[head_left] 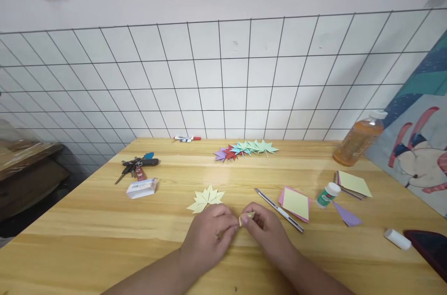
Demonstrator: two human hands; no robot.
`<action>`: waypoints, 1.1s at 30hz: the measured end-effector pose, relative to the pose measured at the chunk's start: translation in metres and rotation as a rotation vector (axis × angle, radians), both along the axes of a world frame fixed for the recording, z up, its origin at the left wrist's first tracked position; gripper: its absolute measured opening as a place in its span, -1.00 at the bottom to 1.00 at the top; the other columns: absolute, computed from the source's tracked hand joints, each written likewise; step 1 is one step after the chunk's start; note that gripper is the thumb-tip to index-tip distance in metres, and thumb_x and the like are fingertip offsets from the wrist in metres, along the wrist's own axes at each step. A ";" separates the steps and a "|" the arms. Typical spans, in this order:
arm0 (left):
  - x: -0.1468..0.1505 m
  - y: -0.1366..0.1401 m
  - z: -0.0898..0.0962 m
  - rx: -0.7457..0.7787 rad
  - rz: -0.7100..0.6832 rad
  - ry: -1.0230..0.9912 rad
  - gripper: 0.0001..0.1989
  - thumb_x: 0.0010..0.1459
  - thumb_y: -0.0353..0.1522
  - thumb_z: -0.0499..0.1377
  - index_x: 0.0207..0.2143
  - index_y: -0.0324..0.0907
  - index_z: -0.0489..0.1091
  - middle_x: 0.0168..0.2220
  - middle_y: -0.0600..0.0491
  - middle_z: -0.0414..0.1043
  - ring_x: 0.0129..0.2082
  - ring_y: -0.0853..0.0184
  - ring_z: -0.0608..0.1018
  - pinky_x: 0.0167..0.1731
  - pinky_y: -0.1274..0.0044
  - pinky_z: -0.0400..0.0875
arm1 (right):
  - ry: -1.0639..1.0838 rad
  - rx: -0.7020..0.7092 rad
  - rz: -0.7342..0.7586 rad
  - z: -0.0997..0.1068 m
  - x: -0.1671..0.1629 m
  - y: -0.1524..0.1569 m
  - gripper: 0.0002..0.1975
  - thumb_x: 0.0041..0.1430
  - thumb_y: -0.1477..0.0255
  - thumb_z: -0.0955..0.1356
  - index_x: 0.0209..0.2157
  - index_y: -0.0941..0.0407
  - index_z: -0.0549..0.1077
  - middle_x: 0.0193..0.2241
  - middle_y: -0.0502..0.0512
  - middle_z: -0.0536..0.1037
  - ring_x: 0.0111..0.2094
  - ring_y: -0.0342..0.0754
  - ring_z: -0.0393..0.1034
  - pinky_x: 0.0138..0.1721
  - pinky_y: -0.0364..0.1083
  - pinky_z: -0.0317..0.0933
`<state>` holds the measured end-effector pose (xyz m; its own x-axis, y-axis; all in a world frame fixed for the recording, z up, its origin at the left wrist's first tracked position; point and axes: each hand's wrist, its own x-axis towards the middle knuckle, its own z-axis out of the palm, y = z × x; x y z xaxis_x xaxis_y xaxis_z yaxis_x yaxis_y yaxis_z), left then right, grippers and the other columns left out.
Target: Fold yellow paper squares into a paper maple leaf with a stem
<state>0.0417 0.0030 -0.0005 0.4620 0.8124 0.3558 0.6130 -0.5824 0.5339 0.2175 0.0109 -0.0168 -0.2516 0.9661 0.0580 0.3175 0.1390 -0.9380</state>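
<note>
A small folded piece of pale yellow paper [248, 215] is held between my two hands at the front middle of the table. My right hand [268, 229] is closed, pinching it between thumb and fingers. At the piece's left end, the fingertips of my left hand [211, 230] are pressed together on it, hiding part of that end. Just beyond my left hand lies a pale yellow folded-paper leaf [206, 198] with several points, partly covered by the hand. A utility knife [279, 209] rests slantwise to the right of my right hand.
Square paper sheets [296, 204], a glue bottle [327, 195], another paper stack [354, 184] and a purple paper piece [347, 215] lie right. Farther back are colourful paper leaves [246, 148], a marker [187, 138] and a drink bottle [359, 139]. Keys [137, 164] and a small box [141, 188] sit left.
</note>
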 end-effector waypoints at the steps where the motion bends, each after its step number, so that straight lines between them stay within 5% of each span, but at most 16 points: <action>1: 0.000 0.000 0.000 -0.001 0.001 0.000 -0.79 0.13 -0.42 0.02 -0.38 -0.10 0.47 -0.43 0.02 0.41 -0.41 0.34 0.43 -0.40 0.55 0.24 | 0.029 -0.016 0.003 0.001 0.000 0.000 -0.77 0.14 0.27 0.24 -0.48 0.12 0.30 -0.62 -0.11 0.20 -0.57 -0.19 0.09 -0.54 -0.21 -0.01; 13: -0.001 0.003 -0.001 0.023 0.096 -0.038 -0.80 0.15 -0.38 0.06 -0.24 -0.07 0.46 -0.33 0.02 0.42 -0.28 0.29 0.42 -0.27 0.49 0.28 | 0.107 -0.057 0.044 -0.003 0.000 -0.001 -0.83 0.02 0.52 0.24 -0.30 0.10 0.37 -0.49 -0.05 0.40 -0.49 -0.16 0.25 -0.48 -0.22 0.11; 17: 0.000 0.002 0.003 0.022 0.157 -0.030 -0.82 0.14 -0.34 0.07 -0.33 -0.09 0.47 -0.35 0.01 0.39 -0.29 0.26 0.40 -0.28 0.46 0.26 | 0.057 -0.039 0.019 -0.004 -0.002 -0.002 -0.80 0.04 0.44 0.28 -0.23 0.08 0.36 -0.58 -0.09 0.35 -0.57 -0.17 0.20 -0.56 -0.22 0.07; 27: 0.001 0.005 -0.006 -0.181 0.181 -0.172 -0.81 0.15 -0.30 0.06 -0.35 -0.10 0.47 -0.51 0.06 0.40 -0.50 0.35 0.41 -0.48 0.56 0.25 | 0.146 -0.088 0.026 -0.003 0.000 0.003 -0.88 0.08 0.35 0.29 -0.44 0.11 0.34 -0.56 -0.07 0.34 -0.52 -0.17 0.23 -0.47 -0.20 0.14; 33: 0.000 0.001 -0.008 -0.186 0.173 -0.211 -0.56 0.02 -0.22 0.17 0.00 -0.05 0.32 -0.10 -0.03 0.42 -0.19 0.20 0.43 -0.23 0.47 0.31 | -0.030 0.075 0.003 -0.003 0.000 -0.001 -0.80 0.17 0.36 0.22 -0.49 0.11 0.34 -0.56 -0.05 0.35 -0.50 -0.15 0.23 -0.46 -0.20 0.11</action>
<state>0.0418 0.0040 -0.0084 0.2438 0.9322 0.2674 0.5591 -0.3604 0.7467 0.2178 0.0104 -0.0203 -0.2567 0.9586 0.1231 0.3445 0.2097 -0.9151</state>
